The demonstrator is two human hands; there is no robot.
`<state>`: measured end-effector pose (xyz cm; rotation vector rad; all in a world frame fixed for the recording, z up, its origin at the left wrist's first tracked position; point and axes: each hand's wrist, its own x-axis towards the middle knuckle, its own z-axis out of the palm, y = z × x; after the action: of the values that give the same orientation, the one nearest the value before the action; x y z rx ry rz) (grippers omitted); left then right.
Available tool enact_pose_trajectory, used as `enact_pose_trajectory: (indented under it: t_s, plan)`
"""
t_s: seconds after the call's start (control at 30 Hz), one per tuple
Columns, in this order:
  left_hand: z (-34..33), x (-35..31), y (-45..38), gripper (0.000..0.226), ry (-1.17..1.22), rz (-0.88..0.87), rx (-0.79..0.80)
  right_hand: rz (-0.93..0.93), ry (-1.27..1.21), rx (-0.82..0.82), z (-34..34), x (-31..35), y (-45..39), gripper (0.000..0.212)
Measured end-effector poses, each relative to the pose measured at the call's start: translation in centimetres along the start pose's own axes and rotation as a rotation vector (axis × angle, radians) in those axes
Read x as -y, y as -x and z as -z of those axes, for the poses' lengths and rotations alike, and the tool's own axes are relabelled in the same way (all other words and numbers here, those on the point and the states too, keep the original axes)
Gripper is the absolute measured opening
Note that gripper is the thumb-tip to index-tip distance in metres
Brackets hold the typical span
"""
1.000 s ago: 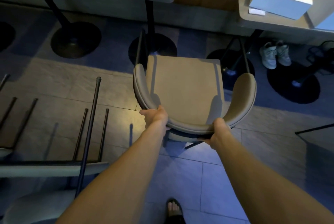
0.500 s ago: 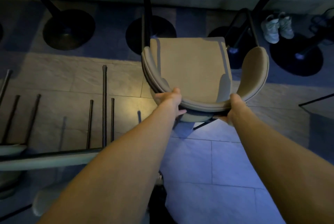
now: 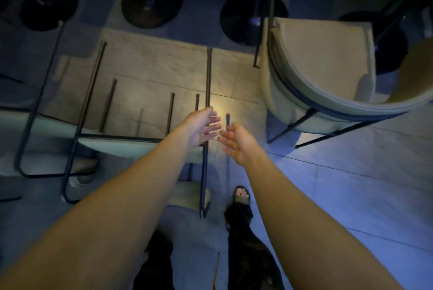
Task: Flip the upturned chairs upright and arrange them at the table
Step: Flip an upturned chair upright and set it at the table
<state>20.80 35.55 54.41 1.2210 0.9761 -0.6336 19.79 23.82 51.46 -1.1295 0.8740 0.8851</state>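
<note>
Both hands empty, left hand and right hand, fingers spread, reaching toward upturned chair. Upright chair parked nearby, clear for next flip.

Only 1 view exists, from the wearer's head, aimed steeply down at the tiled floor. Both forearms reach in from the bottom edge, near the lens; the round pedestal bases line the top edge.

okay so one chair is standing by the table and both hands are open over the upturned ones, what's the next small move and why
Probably close both hands on the nearest upturned chair, perhaps on its long dark leg. The left hand and right hand are open and empty beside that leg, the upright chair stands free, and upturned chairs remain.
</note>
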Motion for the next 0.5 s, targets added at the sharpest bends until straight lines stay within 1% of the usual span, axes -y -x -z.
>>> enact_pose_trajectory:
  t_s: [0.07, 0.2, 0.3, 0.4, 0.5]
  plan:
    - [5.4, 2.4, -0.2, 0.027, 0.053, 0.033, -0.043, -0.028, 0.05, 0.02, -3.4, -3.8, -0.8, 0.022]
    - [15.7, 8.2, -0.9, 0.03, 0.128, 0.117, -0.183, -0.11, 0.047, 0.05, -8.7, -11.5, -2.9, 0.02]
    - [22.1, 12.9, -3.0, 0.03, 0.227, 0.184, -0.219, -0.191, 0.041, 0.042, -11.6, -16.9, -5.6, 0.015]
    - [26.9, 18.0, -6.0, 0.028, 0.281, 0.242, -0.24, -0.257, 0.021, -0.003, -13.4, -22.2, -9.2, 0.021]
    - [30.7, 23.3, -10.6, 0.027, 0.323, 0.324, -0.268, -0.337, -0.048, -0.079, -13.4, -27.3, -13.9, 0.029]
